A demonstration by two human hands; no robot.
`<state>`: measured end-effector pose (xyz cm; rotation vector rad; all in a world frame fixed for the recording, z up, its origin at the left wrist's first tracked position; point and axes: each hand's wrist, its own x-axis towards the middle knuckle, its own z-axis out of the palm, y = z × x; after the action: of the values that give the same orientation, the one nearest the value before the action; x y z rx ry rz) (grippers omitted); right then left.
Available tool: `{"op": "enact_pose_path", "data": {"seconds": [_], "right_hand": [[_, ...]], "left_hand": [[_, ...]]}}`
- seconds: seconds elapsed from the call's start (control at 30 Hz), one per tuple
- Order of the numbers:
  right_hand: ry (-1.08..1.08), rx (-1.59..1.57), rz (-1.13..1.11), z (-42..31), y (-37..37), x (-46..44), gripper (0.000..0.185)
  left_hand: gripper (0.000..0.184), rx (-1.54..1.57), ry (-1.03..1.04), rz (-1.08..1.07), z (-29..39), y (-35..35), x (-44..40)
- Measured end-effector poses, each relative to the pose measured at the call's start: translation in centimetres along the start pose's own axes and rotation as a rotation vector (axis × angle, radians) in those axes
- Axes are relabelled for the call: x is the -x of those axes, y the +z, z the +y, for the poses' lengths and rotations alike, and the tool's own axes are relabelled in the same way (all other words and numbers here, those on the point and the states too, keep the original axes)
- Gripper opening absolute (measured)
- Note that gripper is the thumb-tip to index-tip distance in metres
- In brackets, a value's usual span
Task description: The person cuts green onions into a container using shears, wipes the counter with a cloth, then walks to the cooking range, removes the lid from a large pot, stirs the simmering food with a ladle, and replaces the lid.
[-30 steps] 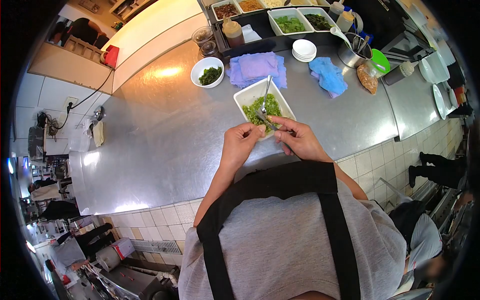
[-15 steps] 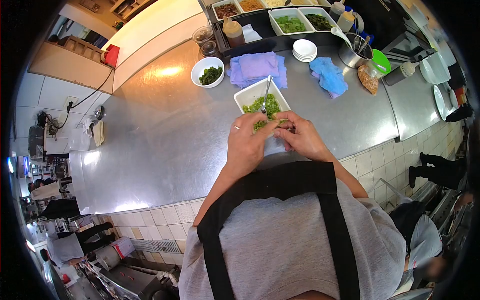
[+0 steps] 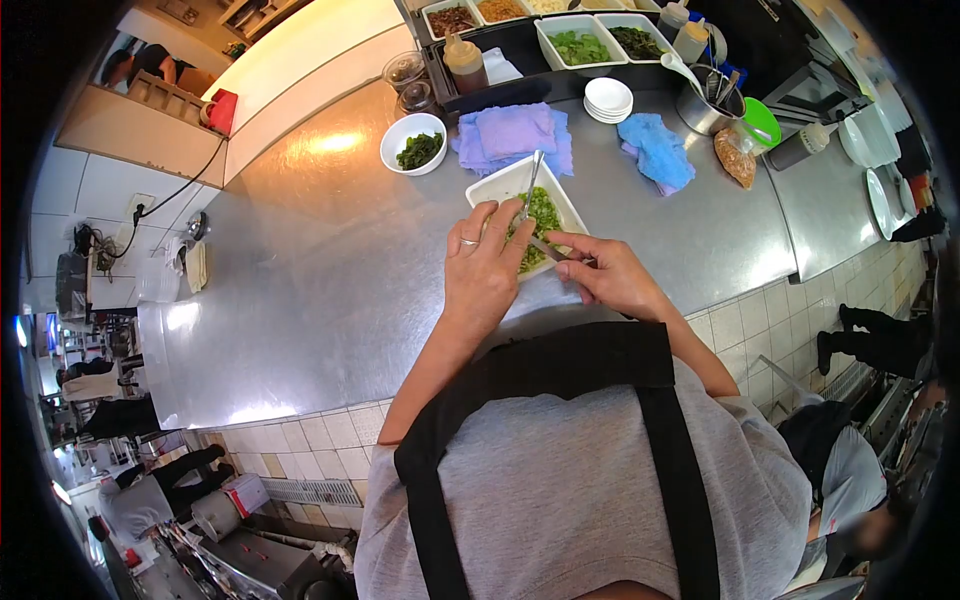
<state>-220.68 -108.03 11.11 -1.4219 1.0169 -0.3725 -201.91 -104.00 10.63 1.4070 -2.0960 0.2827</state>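
A white rectangular container (image 3: 572, 222) of chopped green pieces (image 3: 541, 212) sits on the steel counter, with a metal spoon (image 3: 533, 182) standing in it. My left hand (image 3: 484, 262), a ring on one finger, reaches over the container's left side near the spoon, fingers spread. What its fingertips touch is partly hidden. In my right hand (image 3: 606, 274), pinched fingers hold a slim metal utensil (image 3: 547, 249), whose tip points at the greens. Its exact kind is unclear.
Behind the container lie purple cloths (image 3: 515, 133), with a white bowl of dark greens (image 3: 413, 170) to their left. Small white dishes (image 3: 608, 98), a blue cloth (image 3: 657, 150) and a metal pot (image 3: 706, 112) stand at the back right. Food trays (image 3: 581, 64) line the rear.
My left hand has come forward over the container, its fingers now more extended and spread. My right hand stays near the container's right front, the utensil in it showing again.
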Motion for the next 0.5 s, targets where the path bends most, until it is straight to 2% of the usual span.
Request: {"op": "enact_pose_path", "data": {"seconds": [0.13, 0.33, 0.43, 0.5], "right_hand": [[-0.009, 0.106, 0.017, -0.5, -0.1, 0.1, 0.040], [-0.231, 0.397, 0.073, -0.3, -0.1, -0.1, 0.026], [-0.055, 0.368, 0.085, -2.4, -0.4, 0.5, 0.019], [-0.087, 0.373, 0.081, -2.8, -0.7, 0.5, 0.022]], "left_hand": [[0.030, 0.036, 0.032, 0.020, 0.6, 0.1, -0.2], [0.026, 0.137, -0.095, 0.000, -0.4, -0.3, -1.2], [0.018, 0.280, -0.298, 0.019, -1.1, -0.5, -0.9], [0.015, 0.298, -0.369, 0.050, -1.5, -0.6, -0.8]]}}
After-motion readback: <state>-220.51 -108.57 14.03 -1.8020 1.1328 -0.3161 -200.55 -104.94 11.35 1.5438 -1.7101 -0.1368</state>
